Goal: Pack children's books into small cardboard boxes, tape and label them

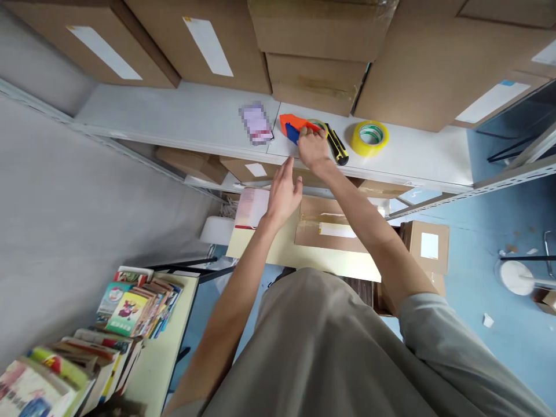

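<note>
Clock positions are taken from the right hand (313, 147). That hand is curled on an orange-and-blue tape dispenser (292, 126), which protrudes at 10 o'clock on a light-grey shelf (417, 153). The left hand (283, 197), at 7 o'clock, is spread and holding nothing; its fingertips overlap the shelf's front edge in view, contact undetermined. A yellow-and-black utility knife (337, 145) is just beside at 3 o'clock, its lower end near that edge. Beyond it stands a yellow tape roll (377, 142), with open shelf surface further out. More surface runs past a pixelated flat item (256, 123) toward 9 o'clock. Cardboard cartons (313, 81) bound 12 o'clock. Below: a pale-yellow table (282, 252) at 6–7 o'clock, books (125, 313) at 8, blue floor (473, 266) at 4.
</note>
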{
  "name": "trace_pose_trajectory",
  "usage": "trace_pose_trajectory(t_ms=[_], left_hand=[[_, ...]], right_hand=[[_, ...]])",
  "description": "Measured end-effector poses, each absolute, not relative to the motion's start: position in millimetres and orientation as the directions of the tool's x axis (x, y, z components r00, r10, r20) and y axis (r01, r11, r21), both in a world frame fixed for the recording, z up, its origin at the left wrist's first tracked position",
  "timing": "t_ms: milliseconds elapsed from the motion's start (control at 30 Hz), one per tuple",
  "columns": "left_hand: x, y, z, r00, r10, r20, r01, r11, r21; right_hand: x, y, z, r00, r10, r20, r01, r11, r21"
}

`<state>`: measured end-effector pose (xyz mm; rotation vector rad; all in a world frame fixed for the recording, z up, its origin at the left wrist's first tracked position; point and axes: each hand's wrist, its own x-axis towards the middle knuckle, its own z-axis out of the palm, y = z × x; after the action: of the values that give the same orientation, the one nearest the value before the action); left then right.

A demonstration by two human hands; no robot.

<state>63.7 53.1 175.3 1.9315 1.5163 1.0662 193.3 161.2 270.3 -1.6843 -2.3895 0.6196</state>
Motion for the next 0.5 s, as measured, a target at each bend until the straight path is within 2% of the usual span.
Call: trace_pose_trajectory(t_ms=[100, 167, 267, 367, 433, 500], left_hand=[[57.3, 24.1, 162.5, 0.057, 0.972, 0.227, 0.599, -0.215, 0.771], [49.2, -4.8, 149.0, 0.020, 0.988, 0.155, 0.602, -0.135, 0.787], [37.8, -55.0, 124.6, -0.063, 0.997, -0.044, 0.568, 0.072, 0.820], [39.5, -91.6, 105.2, -0.116, 0.970, -0.213, 0.500, 0.243, 0.831], [50.8, -99.1, 98.2, -0.113, 0.961, -0.251, 0.475, 0.274, 0.836], [67.4, -94.4, 94.9, -0.102, 0.959, -0.263, 0.488, 0.278, 0.828]], right_hand=[[194.9, 156.7, 254.9, -0.207, 0.976, -0.064, 0.912, 0.169, -0.374], [220.9, 132.1, 242.9, -0.137, 0.990, 0.020, 0.925, 0.135, -0.355], [294.2, 58.9, 219.5, -0.055, 0.992, 0.116, 0.939, 0.091, -0.331], [367.6, -30.0, 189.3, 0.091, 0.995, 0.035, 0.922, -0.071, -0.381], [394.1, -75.4, 167.8, 0.243, 0.968, -0.064, 0.868, -0.247, -0.432], [400.6, -100.7, 149.9, 0.322, 0.928, -0.190, 0.792, -0.374, -0.482]])
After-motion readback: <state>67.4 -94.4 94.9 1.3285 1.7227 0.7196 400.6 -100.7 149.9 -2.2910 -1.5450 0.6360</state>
